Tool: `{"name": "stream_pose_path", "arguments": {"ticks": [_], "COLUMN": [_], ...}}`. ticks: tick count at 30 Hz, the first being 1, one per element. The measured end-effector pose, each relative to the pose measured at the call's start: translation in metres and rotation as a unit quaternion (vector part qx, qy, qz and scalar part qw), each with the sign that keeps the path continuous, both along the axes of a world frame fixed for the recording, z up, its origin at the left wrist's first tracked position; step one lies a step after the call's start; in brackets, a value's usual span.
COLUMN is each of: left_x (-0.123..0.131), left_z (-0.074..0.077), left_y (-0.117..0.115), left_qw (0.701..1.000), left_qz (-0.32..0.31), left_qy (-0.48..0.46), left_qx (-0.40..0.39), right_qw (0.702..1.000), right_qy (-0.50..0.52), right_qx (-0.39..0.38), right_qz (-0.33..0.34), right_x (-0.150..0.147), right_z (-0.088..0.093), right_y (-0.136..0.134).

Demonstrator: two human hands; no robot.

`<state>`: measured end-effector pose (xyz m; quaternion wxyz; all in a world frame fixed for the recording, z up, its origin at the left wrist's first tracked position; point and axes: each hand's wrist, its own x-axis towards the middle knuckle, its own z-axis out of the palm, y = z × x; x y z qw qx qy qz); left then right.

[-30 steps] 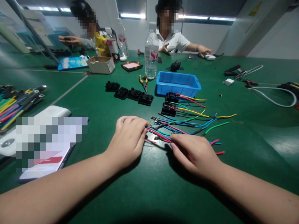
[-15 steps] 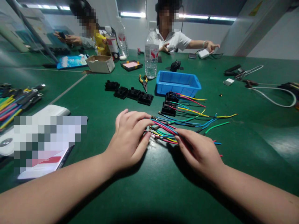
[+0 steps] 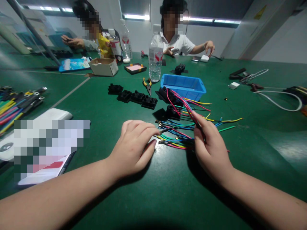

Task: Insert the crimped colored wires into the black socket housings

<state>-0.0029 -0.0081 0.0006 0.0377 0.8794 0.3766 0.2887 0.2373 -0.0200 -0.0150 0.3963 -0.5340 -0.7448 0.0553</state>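
My right hand (image 3: 212,143) is closed around a bundle of red, blue and black wires (image 3: 185,102). Their far ends run to a black connector block (image 3: 165,94), which is tilted and raised, with a shadow below it. My left hand (image 3: 136,143) rests on the table, fingers curved and thumb apart. Its fingertips touch or nearly touch the end of a black wire in a pile of loose coloured wires (image 3: 177,126). Another wired black block (image 3: 173,111) lies just beyond the pile. Several black blocks (image 3: 137,96) without visible wires form a row farther left.
Behind the blocks stand a blue bin (image 3: 183,88), yellow-handled pliers (image 3: 147,86) and a water bottle (image 3: 155,60). A phone (image 3: 52,159), a white device (image 3: 55,113) and a cable heap (image 3: 21,105) lie left. Two people sit across the table.
My right hand has moved right and slightly up, lifting the wires and a connector block. The left hand has shifted slightly, away from the bundle. A co-worker's hand has moved left.
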Motion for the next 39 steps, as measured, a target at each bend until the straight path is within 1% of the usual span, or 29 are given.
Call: {"name": "stream_pose_path", "arguments": {"ticks": [6,11,14,17,19,21,22,23,25,27,28,29,31,34,39], "left_x": [0.000,0.000,0.001,0.002,0.002,0.002,0.003,0.003,0.003,0.003,0.004,0.004,0.004,0.003,0.001], "left_z": [-0.001,-0.001,-0.002,-0.002,-0.002,-0.002,-0.002,-0.002,-0.004,-0.008,-0.009,-0.011,-0.014,-0.016,-0.019], "left_y": [0.000,0.002,0.003,0.003,0.003,0.004,0.004,0.005,0.006,0.007,0.008,0.009,0.010,0.012,0.023], "left_qw": [1.000,0.999,0.999,0.998,0.997,0.996,0.996,0.996,0.994,0.991,0.988,0.985,0.980,0.978,0.978], "left_qz": [0.001,0.004,0.002,0.004,0.006,0.009,0.012,0.016,0.030,0.055,0.069,0.082,0.095,0.094,0.111], "left_qy": [-0.003,0.010,0.018,0.026,0.032,0.035,0.036,0.038,0.049,0.076,0.094,0.110,0.138,0.153,0.146], "left_qx": [-0.015,-0.039,-0.049,-0.062,-0.071,-0.078,-0.081,-0.085,-0.092,-0.100,-0.102,-0.104,-0.105,-0.105,-0.098], "right_qw": [0.999,0.991,0.984,0.979,0.979,0.982,0.983,0.983,0.975,0.950,0.935,0.921,0.905,0.901,0.903], "right_qy": [-0.018,-0.094,-0.146,-0.181,-0.187,-0.182,-0.178,-0.175,-0.171,-0.177,-0.185,-0.195,-0.220,-0.240,-0.245], "right_qx": [-0.035,-0.084,-0.094,-0.072,-0.040,0.003,0.029,0.053,0.083,0.079,0.064,0.042,-0.013,-0.073,-0.087], "right_qz": [-0.013,-0.034,-0.044,-0.054,-0.063,-0.056,-0.035,0.002,0.115,0.245,0.297,0.334,0.364,0.355,0.342], "right_x": [0.004,0.003,0.003,0.001,0.000,-0.001,-0.002,-0.002,-0.001,-0.001,-0.002,-0.003,-0.005,-0.008,-0.009], "right_z": [-0.004,-0.007,-0.011,-0.011,-0.008,-0.002,0.000,0.003,0.006,0.007,0.007,0.007,0.007,0.006,0.006], "right_y": [0.007,0.010,0.011,0.010,0.006,0.001,-0.002,-0.004,-0.009,-0.010,-0.010,-0.009,-0.007,-0.005,-0.006]}}
